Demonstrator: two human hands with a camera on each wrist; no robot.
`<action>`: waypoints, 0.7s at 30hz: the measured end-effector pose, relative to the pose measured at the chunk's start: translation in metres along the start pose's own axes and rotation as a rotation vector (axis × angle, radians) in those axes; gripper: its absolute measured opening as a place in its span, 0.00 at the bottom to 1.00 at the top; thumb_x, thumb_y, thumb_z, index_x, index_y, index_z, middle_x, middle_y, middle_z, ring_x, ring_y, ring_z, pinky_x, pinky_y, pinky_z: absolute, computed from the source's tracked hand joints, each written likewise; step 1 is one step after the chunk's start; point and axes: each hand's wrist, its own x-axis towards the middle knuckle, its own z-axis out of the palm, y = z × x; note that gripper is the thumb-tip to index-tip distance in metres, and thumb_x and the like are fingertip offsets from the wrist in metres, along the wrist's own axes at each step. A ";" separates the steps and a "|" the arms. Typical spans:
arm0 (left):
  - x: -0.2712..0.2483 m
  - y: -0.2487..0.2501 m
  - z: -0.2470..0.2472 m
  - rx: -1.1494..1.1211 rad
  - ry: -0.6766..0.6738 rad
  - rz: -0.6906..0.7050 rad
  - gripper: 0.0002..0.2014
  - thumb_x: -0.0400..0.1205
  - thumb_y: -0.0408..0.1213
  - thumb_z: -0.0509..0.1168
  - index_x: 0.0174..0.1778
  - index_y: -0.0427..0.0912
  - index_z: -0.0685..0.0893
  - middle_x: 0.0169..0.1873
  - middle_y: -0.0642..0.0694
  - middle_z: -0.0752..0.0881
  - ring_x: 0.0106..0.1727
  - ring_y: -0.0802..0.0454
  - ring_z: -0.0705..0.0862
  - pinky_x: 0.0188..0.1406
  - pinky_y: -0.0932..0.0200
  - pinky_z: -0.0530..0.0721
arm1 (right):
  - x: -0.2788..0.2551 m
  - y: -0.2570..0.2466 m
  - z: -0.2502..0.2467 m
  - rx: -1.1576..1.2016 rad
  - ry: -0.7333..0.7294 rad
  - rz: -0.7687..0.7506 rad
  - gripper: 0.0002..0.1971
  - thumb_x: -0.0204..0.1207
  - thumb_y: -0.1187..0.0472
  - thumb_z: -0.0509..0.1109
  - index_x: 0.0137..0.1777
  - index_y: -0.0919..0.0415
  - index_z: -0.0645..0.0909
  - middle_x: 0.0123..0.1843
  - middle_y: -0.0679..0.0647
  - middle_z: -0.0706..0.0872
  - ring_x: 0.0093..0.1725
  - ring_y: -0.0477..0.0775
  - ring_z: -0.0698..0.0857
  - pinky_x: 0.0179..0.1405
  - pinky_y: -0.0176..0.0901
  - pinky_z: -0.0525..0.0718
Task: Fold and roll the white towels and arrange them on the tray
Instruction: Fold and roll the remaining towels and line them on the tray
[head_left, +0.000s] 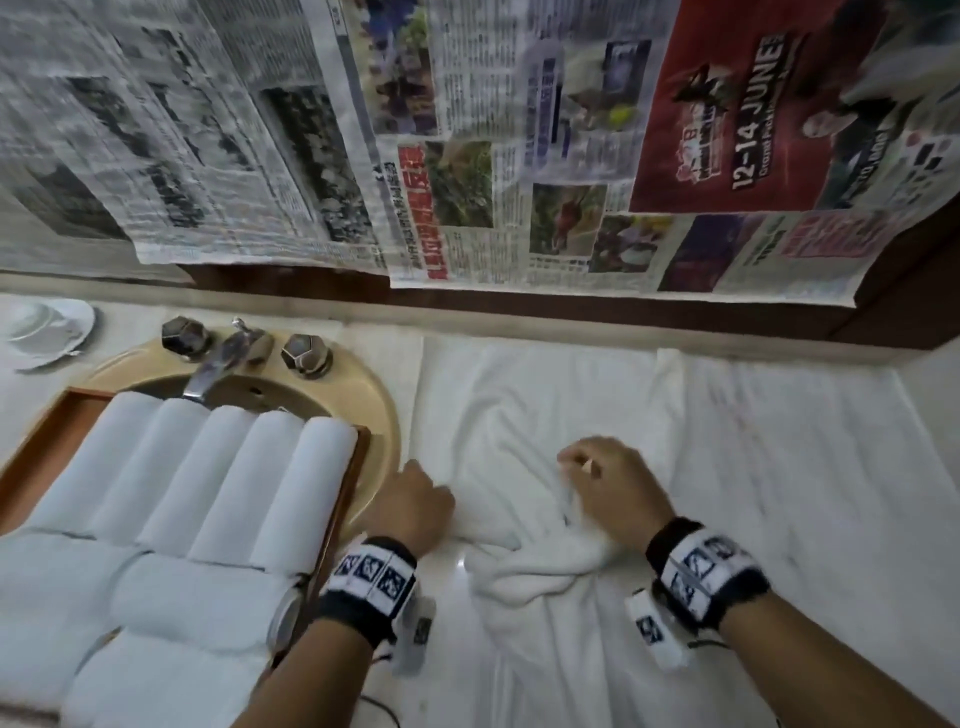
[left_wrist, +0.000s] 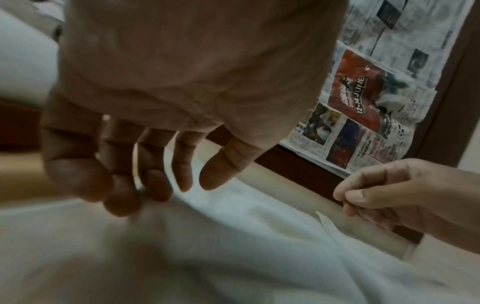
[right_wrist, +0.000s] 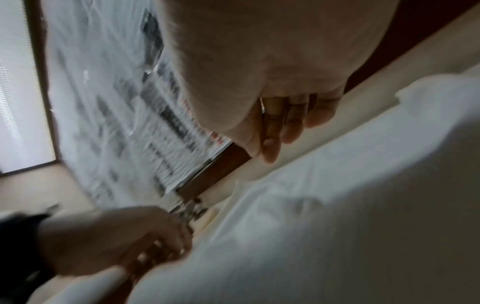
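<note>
The red advert (head_left: 737, 104) on the wall newspaper (head_left: 467, 156) reads "12–14 JUNE"; other print is illegible.

A bathroom — beige sink (head_left: 382, 415) with faucet (head_left: 218, 364); marble counter (head_left: 924, 395) beside it

Bare pale marble surface (head_left: 452, 623) at lower centre of the frame, open between both wrists. Blocked at left by the brown wooden tray (head_left: 345, 499) packed with rolled white towels (head_left: 218, 478). Bounded at top by newspaper-covered wall (head_left: 467, 156); chrome faucet (head_left: 218, 358) at upper left.
</note>
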 end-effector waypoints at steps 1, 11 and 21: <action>-0.006 -0.008 0.009 -0.065 0.003 -0.098 0.18 0.85 0.46 0.59 0.62 0.36 0.80 0.62 0.37 0.83 0.62 0.38 0.83 0.61 0.49 0.82 | -0.012 -0.004 0.014 -0.017 -0.076 -0.050 0.06 0.82 0.60 0.69 0.51 0.54 0.89 0.48 0.42 0.86 0.50 0.47 0.83 0.57 0.44 0.80; -0.033 0.015 0.039 -0.315 0.046 -0.030 0.16 0.87 0.47 0.59 0.62 0.38 0.70 0.60 0.35 0.83 0.60 0.33 0.82 0.59 0.43 0.80 | -0.051 -0.012 0.052 -0.583 -0.314 -0.473 0.09 0.75 0.48 0.70 0.48 0.51 0.84 0.46 0.49 0.83 0.49 0.56 0.82 0.46 0.50 0.71; 0.008 0.023 -0.034 -0.174 0.261 0.058 0.21 0.86 0.34 0.58 0.74 0.39 0.64 0.57 0.32 0.84 0.56 0.30 0.84 0.44 0.48 0.75 | -0.077 0.052 -0.045 -0.559 0.026 -0.274 0.09 0.67 0.61 0.78 0.46 0.48 0.86 0.41 0.46 0.79 0.40 0.56 0.83 0.36 0.47 0.70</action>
